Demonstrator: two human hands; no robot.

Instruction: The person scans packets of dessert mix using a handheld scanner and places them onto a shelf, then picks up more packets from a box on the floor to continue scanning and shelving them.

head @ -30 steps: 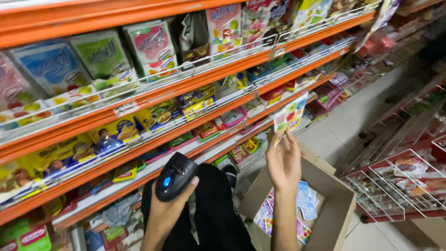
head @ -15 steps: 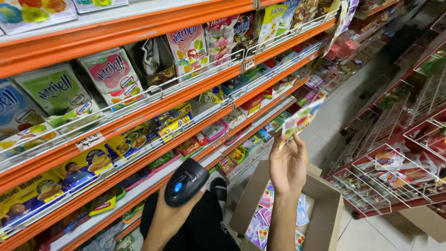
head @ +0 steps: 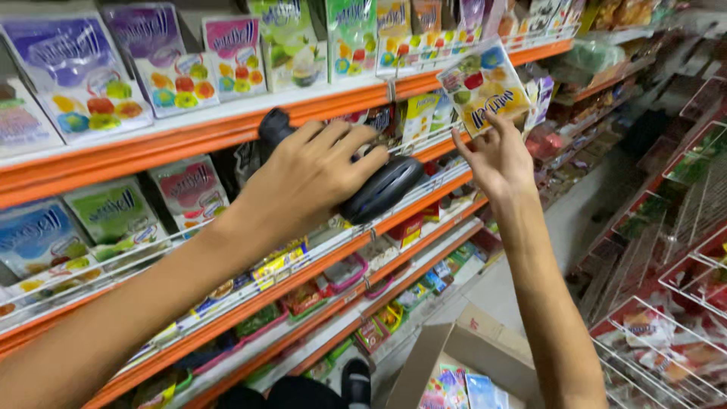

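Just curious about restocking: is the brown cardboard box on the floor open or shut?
Open. The brown cardboard box has its flaps folded outward, and colourful snack packets show inside it.

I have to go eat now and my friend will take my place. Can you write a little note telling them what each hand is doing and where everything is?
Left hand: wrapped over a black, rounded plastic handheld scanner, held up in front of the orange metal shelves.
Right hand: fingers pinching a colourful flat plastic sweet packet with fruit pictures, raised to the upper shelf rail.
Open brown cardboard box: on the floor below, more colourful packets visible inside.
Done: one packet is out of the box and up at shelf height.
Left: that packet is not yet on the shelf; the box is not empty.
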